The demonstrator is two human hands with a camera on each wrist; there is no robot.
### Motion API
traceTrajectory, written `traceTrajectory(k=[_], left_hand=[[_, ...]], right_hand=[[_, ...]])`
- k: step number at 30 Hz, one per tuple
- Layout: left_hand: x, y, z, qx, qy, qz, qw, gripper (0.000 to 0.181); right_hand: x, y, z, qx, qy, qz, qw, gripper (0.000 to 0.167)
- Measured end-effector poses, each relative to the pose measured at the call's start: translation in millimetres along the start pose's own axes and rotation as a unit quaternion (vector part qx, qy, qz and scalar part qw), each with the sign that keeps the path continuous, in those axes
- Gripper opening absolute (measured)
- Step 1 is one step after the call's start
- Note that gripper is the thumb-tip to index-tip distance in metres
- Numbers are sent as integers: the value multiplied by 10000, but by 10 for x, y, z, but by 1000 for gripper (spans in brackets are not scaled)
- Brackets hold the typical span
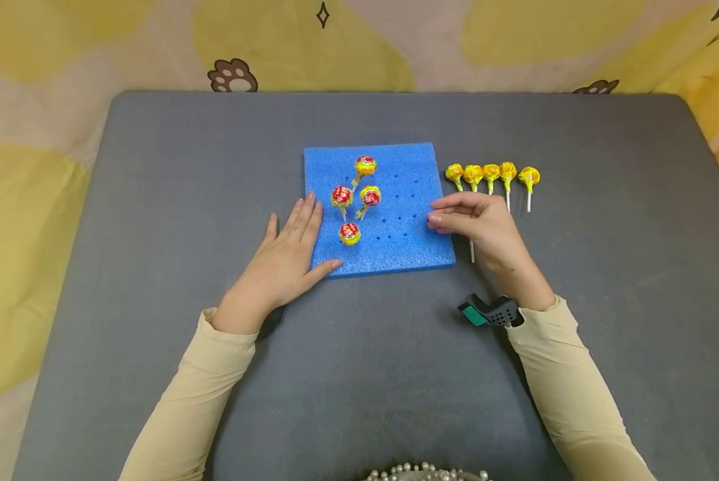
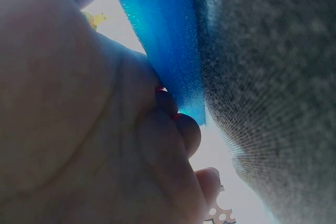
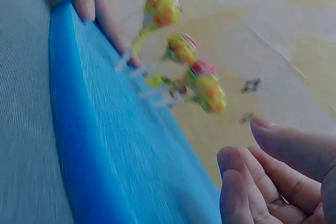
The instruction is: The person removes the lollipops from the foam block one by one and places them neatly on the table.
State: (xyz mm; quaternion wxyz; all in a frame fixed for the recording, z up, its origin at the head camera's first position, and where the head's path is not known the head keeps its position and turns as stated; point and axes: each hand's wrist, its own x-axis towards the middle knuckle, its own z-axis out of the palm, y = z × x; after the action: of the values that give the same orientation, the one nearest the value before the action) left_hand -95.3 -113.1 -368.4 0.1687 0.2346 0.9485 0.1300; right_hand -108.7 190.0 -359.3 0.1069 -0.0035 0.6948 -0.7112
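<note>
A blue foam board [image 1: 407,254] with rows of small holes lies on the table. Several lollipops in yellow and red wrappers stand upright in its left half, among them a front lollipop [image 1: 350,233] and a back lollipop [image 1: 365,165]. My left hand [image 1: 284,260] rests with straight fingers on the board's left edge; the left wrist view shows the palm against the foam's side. Over the right edge hovers my right hand [image 1: 485,224], fingers loosely bent. Nothing lies between its thumb and fingertips in the right wrist view.
To the right of the board lies a row of loose lollipops [image 1: 529,176], partly hidden by the right hand. A black and green wrist device [image 1: 488,311] sits on the right wrist. Behind the grey table [image 1: 359,374] hangs a yellow patterned cloth [image 1: 335,53].
</note>
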Motion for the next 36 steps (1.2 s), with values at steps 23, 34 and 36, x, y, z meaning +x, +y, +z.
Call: traceTrajectory(k=[23, 34, 36], left_hand=[[68, 46, 29, 73, -49, 488, 9988, 89], [11, 88, 21, 338, 305, 622, 9970, 85], [2, 82, 11, 284, 315, 619, 9972, 85]], right_hand=[[374, 217, 511, 322, -232, -1190, 9921, 28], [378, 260, 571, 162, -387, -1583, 9865, 30], [388, 258, 586, 58, -424, -1565, 9868, 30]])
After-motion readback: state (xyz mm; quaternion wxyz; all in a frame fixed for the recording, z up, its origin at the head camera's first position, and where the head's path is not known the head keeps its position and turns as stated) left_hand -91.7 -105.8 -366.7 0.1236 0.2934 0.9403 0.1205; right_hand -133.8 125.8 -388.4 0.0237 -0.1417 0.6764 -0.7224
